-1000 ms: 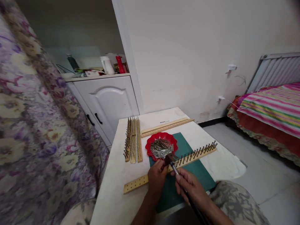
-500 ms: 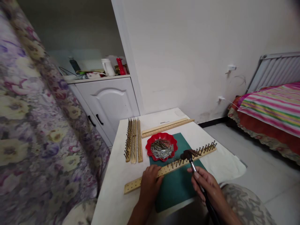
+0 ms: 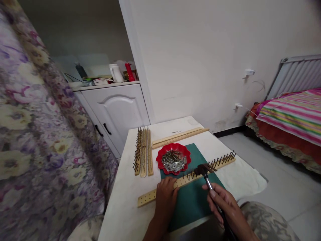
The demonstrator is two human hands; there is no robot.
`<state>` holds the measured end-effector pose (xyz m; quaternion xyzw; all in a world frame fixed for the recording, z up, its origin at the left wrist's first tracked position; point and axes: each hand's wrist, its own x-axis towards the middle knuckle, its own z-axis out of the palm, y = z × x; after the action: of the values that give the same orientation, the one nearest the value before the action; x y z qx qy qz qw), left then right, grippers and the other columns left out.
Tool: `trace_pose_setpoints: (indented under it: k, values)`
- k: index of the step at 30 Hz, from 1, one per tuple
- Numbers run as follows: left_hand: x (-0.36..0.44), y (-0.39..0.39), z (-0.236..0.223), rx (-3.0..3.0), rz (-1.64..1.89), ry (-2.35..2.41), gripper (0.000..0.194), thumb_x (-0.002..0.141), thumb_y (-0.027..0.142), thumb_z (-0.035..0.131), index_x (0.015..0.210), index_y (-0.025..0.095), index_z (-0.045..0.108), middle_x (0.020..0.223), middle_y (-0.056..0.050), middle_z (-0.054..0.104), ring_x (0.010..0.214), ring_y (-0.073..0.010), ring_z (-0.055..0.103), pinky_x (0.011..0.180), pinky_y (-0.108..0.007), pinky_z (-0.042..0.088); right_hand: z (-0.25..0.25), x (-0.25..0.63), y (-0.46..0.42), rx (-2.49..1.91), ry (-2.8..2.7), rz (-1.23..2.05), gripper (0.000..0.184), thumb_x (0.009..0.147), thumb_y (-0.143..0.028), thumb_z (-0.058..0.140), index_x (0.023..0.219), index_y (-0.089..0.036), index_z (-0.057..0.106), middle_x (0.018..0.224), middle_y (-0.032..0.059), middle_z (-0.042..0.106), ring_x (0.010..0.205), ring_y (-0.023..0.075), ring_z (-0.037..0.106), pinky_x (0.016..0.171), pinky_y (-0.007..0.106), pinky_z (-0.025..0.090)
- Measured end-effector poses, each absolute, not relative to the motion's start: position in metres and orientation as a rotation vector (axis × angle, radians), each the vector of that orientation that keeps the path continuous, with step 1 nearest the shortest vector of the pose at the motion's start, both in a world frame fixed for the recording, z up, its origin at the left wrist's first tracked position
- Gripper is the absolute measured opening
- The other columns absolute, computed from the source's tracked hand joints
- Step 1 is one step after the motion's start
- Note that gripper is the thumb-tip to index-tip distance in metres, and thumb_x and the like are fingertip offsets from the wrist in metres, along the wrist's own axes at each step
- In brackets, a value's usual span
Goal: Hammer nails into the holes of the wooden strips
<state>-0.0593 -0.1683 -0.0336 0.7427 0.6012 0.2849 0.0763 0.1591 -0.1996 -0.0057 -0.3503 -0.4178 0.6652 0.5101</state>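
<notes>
My right hand (image 3: pixel 223 204) is wrapped round the dark handle of a claw hammer (image 3: pixel 207 180). The hammer's head is over a row of nails standing in a pale wooden strip (image 3: pixel 181 181); whether it touches a nail I cannot tell. Across the strip's left part, my left hand (image 3: pixel 166 192) is closed, gripping it, with fingers over the far edge. Bare drilled holes show at the strip's left end, and nails stand along its right part. Beneath lies a green mat (image 3: pixel 190 207). Just behind the strip is a red scalloped dish (image 3: pixel 159 167) heaped with nails (image 3: pixel 173 160).
Several wooden strips (image 3: pixel 143 152) lie at the table's left, the leftmost full of standing nails. More strips (image 3: pixel 180 137) lie along the back, with loose nails (image 3: pixel 177 131) behind them. A white cabinet (image 3: pixel 116 110), wall and bed (image 3: pixel 296 110) surround the white-covered table (image 3: pixel 122 201).
The wooden strip has slid a little to the right, with my left hand on it. My right hand and the hammer have shifted slightly right and down.
</notes>
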Motion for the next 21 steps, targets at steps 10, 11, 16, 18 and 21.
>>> trace_pose_setpoints:
  k: [10, 11, 16, 18, 21]
  values:
    - [-0.078, -0.124, 0.014, 2.267, 0.832, 1.876, 0.018, 0.089, 0.026, 0.044, 0.091, 0.021, 0.061, 0.092, -0.006, 0.063, 0.090, -0.0202, 0.056, 0.080, -0.032, 0.042, -0.011, 0.157, -0.194, -0.794, -0.990, 1.655, 0.031, 0.085, -0.047, 0.056, 0.098, -0.020, 0.051, 0.053, -0.0080, 0.059, 0.025, 0.0000, 0.033, 0.026, 0.011, 0.025]
    - [-0.078, -0.111, 0.017, 2.269, 0.797, 1.895, 0.017, 0.088, 0.025, 0.044, 0.089, 0.021, 0.061, 0.091, -0.005, 0.063, 0.090, -0.0197, 0.056, 0.079, -0.031, 0.041, -0.011, 0.156, -0.194, -0.800, -0.984, 1.661, 0.032, 0.085, -0.048, 0.056, 0.097, -0.020, 0.051, 0.053, -0.0080, 0.059, 0.025, 0.0000, 0.033, 0.026, 0.012, 0.025]
    - [-0.067, -0.053, 0.018, 2.225, 0.515, 2.103, 0.014, 0.085, 0.023, 0.048, 0.085, 0.019, 0.061, 0.090, -0.005, 0.064, 0.089, -0.0202, 0.057, 0.075, -0.029, 0.040, -0.011, 0.155, -0.193, -0.844, -0.980, 1.659, 0.036, 0.082, -0.053, 0.057, 0.094, -0.020, 0.053, 0.052, -0.0075, 0.059, 0.025, -0.0003, 0.032, 0.028, 0.014, 0.018]
    - [-0.063, -0.038, 0.014, 2.206, 0.452, 2.150, 0.014, 0.084, 0.024, 0.049, 0.086, 0.019, 0.062, 0.092, -0.007, 0.065, 0.090, -0.0216, 0.058, 0.075, -0.030, 0.039, -0.010, 0.155, -0.193, -0.846, -0.967, 1.665, 0.036, 0.082, -0.053, 0.058, 0.094, -0.020, 0.053, 0.052, -0.0077, 0.058, 0.026, -0.0001, 0.031, 0.029, 0.015, 0.016]
    - [-0.060, -0.024, 0.010, 2.227, 0.430, 2.138, 0.018, 0.085, 0.020, 0.047, 0.090, 0.019, 0.064, 0.096, -0.008, 0.065, 0.094, -0.0216, 0.057, 0.077, -0.030, 0.039, -0.010, 0.156, -0.193, -0.845, -0.970, 1.684, 0.036, 0.081, -0.053, 0.058, 0.093, -0.019, 0.053, 0.050, -0.0074, 0.057, 0.028, 0.0005, 0.031, 0.031, 0.016, 0.014]
